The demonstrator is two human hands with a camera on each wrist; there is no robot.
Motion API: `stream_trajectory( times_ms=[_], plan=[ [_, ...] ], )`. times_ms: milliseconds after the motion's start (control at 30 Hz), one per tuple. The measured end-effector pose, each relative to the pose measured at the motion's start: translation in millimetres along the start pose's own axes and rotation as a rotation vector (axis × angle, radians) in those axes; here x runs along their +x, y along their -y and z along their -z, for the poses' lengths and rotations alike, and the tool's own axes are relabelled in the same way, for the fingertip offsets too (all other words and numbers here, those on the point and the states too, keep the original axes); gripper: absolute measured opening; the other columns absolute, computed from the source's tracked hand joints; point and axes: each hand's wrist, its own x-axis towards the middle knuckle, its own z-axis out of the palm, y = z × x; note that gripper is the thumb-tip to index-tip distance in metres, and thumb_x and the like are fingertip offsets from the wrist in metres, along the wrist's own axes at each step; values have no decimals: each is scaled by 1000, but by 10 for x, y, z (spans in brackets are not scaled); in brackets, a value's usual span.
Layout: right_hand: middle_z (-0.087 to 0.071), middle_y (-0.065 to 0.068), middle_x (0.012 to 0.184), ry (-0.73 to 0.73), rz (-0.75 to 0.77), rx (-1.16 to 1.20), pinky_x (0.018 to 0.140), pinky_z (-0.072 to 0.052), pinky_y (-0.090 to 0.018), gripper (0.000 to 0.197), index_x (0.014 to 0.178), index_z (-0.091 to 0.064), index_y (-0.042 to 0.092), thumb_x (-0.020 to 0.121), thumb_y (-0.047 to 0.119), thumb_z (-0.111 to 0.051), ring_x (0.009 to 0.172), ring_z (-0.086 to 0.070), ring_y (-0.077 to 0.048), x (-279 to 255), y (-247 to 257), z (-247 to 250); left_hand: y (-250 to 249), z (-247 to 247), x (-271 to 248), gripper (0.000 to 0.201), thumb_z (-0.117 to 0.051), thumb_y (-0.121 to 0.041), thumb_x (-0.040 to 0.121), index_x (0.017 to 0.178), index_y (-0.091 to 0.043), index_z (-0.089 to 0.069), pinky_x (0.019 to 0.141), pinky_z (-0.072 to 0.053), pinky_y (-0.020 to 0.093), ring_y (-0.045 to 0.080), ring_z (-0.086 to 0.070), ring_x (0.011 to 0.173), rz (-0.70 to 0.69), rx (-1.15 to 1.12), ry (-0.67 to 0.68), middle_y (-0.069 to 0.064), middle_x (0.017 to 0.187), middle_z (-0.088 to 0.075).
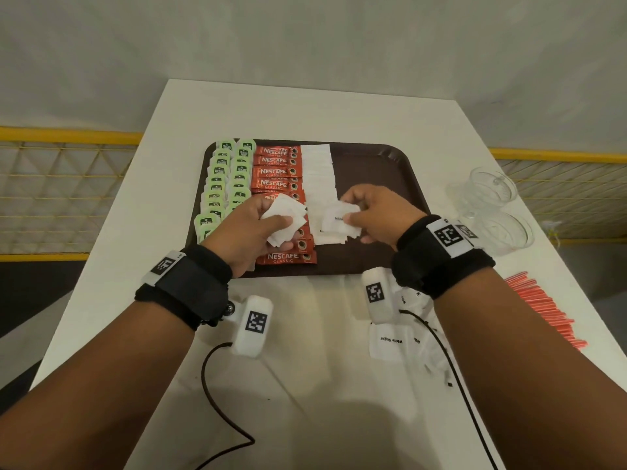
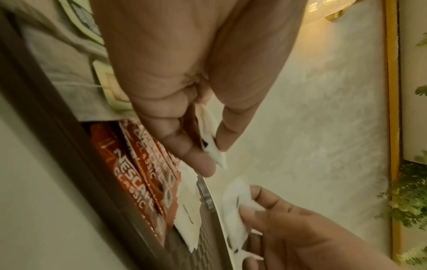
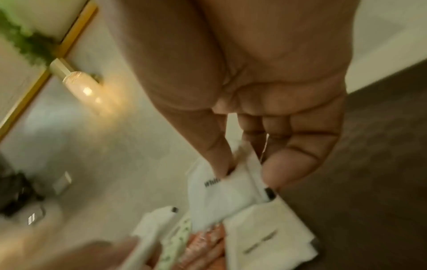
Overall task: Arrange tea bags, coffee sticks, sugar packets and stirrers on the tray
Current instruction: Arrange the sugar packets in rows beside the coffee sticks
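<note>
A brown tray (image 1: 373,164) holds two columns of green tea bags (image 1: 224,178), a column of red Nescafe coffee sticks (image 1: 276,171) and a column of white sugar packets (image 1: 319,171). My left hand (image 1: 281,228) hovers over the coffee sticks and grips a small bunch of sugar packets (image 1: 283,212); the left wrist view shows that bunch (image 2: 209,127) pinched between thumb and fingers. My right hand (image 1: 353,212) pinches white sugar packets (image 1: 336,218) just above the near end of the sugar column. The right wrist view shows these packets (image 3: 221,197) between thumb and fingertips.
Loose sugar packets (image 1: 390,344) lie on the white table under my right wrist. A pile of red stirrers (image 1: 543,310) sits at the table's right edge. Two clear glass cups (image 1: 492,191) stand right of the tray. The tray's right half is bare.
</note>
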Motion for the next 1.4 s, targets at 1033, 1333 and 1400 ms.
stream_trajectory(
  times_ms=[1033, 1333, 1400],
  plan=[
    [-66, 2, 94, -84, 82, -43, 77, -51, -27, 23, 89, -67, 16, 86, 38, -69, 86, -62, -13, -45, 146, -188, -9, -3, -52, 36, -72, -3, 85, 116, -13, -56, 83, -60, 36, 19, -71, 101, -64, 101, 16, 4, 114, -72],
    [-74, -10, 85, -54, -29, 126, 88, -55, -42, 20, 91, -69, 5, 79, 18, -78, 79, -73, -22, -138, -127, -115, -7, -107, -39, 15, -61, -14, 97, 111, -10, -57, 73, -61, 31, 23, -72, 101, -61, 31, -31, 8, 117, -70],
    [-74, -10, 81, -46, -77, 129, 87, -54, -40, 17, 88, -69, 6, 79, 18, -78, 79, -72, -23, -170, -220, -94, 4, -61, -30, 18, -58, -15, 98, 115, -8, -57, 79, -61, 36, 26, -70, 103, -50, 35, -49, 10, 120, -68]
  ],
)
